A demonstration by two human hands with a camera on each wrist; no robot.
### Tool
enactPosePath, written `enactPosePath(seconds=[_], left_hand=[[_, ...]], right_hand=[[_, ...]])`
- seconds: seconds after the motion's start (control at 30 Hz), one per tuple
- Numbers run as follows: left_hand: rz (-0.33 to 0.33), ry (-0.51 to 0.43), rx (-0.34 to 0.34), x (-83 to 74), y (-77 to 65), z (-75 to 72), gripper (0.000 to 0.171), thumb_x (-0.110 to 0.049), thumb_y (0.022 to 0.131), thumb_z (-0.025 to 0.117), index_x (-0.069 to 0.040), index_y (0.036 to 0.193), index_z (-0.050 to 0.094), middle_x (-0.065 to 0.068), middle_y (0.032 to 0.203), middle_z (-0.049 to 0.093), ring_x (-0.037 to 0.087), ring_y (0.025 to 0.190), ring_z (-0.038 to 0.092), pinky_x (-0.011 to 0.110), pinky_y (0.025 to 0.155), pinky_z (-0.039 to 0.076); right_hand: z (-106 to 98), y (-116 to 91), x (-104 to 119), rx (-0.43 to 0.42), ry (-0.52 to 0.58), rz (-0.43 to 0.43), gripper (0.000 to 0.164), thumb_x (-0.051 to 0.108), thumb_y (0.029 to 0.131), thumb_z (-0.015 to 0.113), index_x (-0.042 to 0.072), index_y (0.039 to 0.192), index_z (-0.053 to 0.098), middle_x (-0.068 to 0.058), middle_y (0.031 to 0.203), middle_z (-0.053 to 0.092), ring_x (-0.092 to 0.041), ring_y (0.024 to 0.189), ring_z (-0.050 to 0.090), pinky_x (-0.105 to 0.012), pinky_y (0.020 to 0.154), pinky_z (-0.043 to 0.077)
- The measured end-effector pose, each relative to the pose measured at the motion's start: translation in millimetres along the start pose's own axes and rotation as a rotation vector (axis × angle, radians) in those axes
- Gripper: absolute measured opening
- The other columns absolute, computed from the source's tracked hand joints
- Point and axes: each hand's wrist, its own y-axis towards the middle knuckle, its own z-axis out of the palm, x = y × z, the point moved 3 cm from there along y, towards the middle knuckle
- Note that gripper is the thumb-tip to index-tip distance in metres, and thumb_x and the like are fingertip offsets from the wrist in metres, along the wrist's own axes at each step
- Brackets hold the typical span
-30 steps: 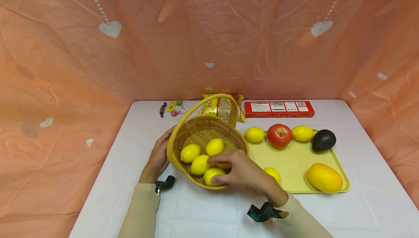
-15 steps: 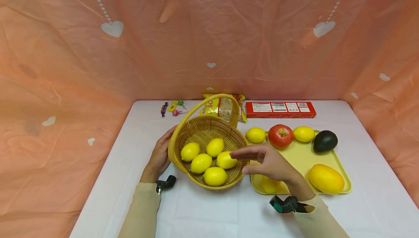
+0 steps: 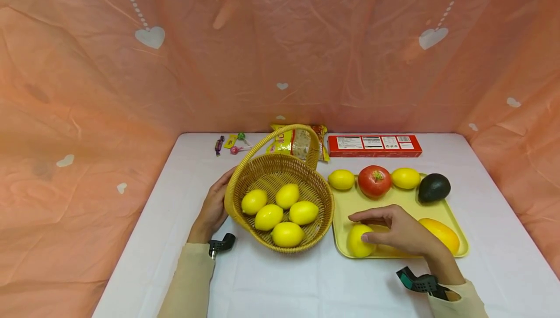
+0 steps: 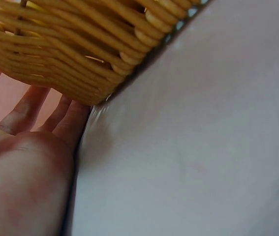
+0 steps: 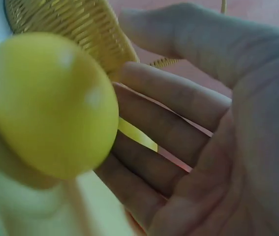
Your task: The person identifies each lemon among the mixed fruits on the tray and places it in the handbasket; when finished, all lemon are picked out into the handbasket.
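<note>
A wicker basket (image 3: 280,201) with an arched handle holds several yellow lemons (image 3: 287,235). My left hand (image 3: 214,206) rests against its left side; in the left wrist view the fingers (image 4: 28,105) extend up to the woven wall (image 4: 75,49). My right hand (image 3: 395,230) hovers over the front left corner of the yellow tray (image 3: 387,211), thumb and fingers spread above a lemon (image 3: 359,241). In the right wrist view that lemon (image 5: 50,105) lies just beyond the parted fingers (image 5: 169,128), not gripped.
Along the tray's back edge sit two lemons (image 3: 341,180), a red pomegranate-like fruit (image 3: 375,182) and a dark avocado (image 3: 434,188). A mango-like yellow fruit (image 3: 442,236) lies front right. Behind are a red box (image 3: 375,146), a snack bag (image 3: 299,144) and candies (image 3: 219,146).
My right hand has left the basket, leaving a lemon inside it, and moved right to the lemon at the tray's front left. The left hand stays at the basket.
</note>
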Motion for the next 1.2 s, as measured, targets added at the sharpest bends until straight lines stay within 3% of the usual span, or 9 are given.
enactPosePath(seconds=[0.27,0.4,0.53,0.67,0.87,1.0,1.2], left_hand=[[0.001,0.004,0.002,-0.3,0.1,0.1,0.051,-0.014,0.121,0.035,-0.002,0.170,0.033,-0.003,0.165,0.049,0.007,0.141,0.059,0.024,0.117,0.053],[0.000,0.001,0.001,-0.5,-0.2,1.3,0.050,-0.013,0.121,0.035,-0.002,0.170,0.033,-0.003,0.165,0.050,0.007,0.141,0.059,0.024,0.117,0.052],[-0.001,-0.006,0.005,-0.4,0.4,2.5,0.050,-0.013,0.121,0.035,-0.001,0.170,0.033,-0.002,0.165,0.049,0.007,0.141,0.058,0.024,0.117,0.052],[-0.005,-0.009,0.007,-0.6,0.7,2.7,0.050,-0.013,0.121,0.035,-0.002,0.170,0.033,-0.002,0.166,0.048,0.007,0.141,0.058,0.024,0.117,0.052],[-0.017,-0.008,-0.003,-1.1,0.2,1.7,0.051,-0.014,0.121,0.035,-0.003,0.171,0.033,-0.002,0.166,0.048,0.008,0.141,0.058,0.024,0.116,0.053],[-0.021,-0.005,-0.003,-1.1,0.2,1.4,0.051,-0.014,0.121,0.035,-0.004,0.171,0.032,-0.003,0.166,0.048,0.008,0.142,0.057,0.024,0.116,0.053],[-0.017,-0.010,-0.003,-0.9,-0.6,1.1,0.050,-0.014,0.121,0.035,-0.004,0.171,0.033,-0.005,0.164,0.050,0.008,0.140,0.058,0.024,0.116,0.053]], right_hand=[[1.4,-12.3,-15.5,0.060,0.051,-0.042,0.045,0.005,0.099,0.076,0.006,0.143,0.071,-0.016,0.145,0.071,0.001,0.132,0.065,-0.011,0.111,0.051],[3.4,-12.1,-19.5,0.088,0.065,-0.034,0.045,0.003,0.100,0.074,0.005,0.145,0.070,-0.018,0.145,0.071,-0.003,0.131,0.068,-0.013,0.110,0.052],[1.0,-12.5,-16.6,0.063,0.047,-0.020,0.041,0.008,0.100,0.078,0.009,0.142,0.073,-0.013,0.139,0.075,-0.008,0.123,0.072,-0.015,0.106,0.056],[-7.5,-12.4,-6.2,0.047,0.063,-0.043,0.041,0.007,0.101,0.078,0.007,0.142,0.072,-0.010,0.138,0.076,-0.007,0.122,0.072,-0.016,0.106,0.057],[-18.9,0.5,19.2,0.026,0.031,-0.177,0.042,-0.001,0.098,0.078,0.008,0.140,0.074,-0.005,0.136,0.078,-0.011,0.123,0.072,-0.020,0.106,0.059],[-16.3,16.5,33.8,0.032,-0.001,-0.209,0.042,0.003,0.098,0.080,0.013,0.139,0.075,-0.001,0.134,0.078,-0.014,0.120,0.073,-0.023,0.105,0.060],[-5.5,41.8,51.7,0.060,0.025,-0.259,0.042,0.002,0.097,0.080,0.010,0.138,0.075,-0.005,0.135,0.077,-0.014,0.124,0.072,-0.025,0.109,0.059]])
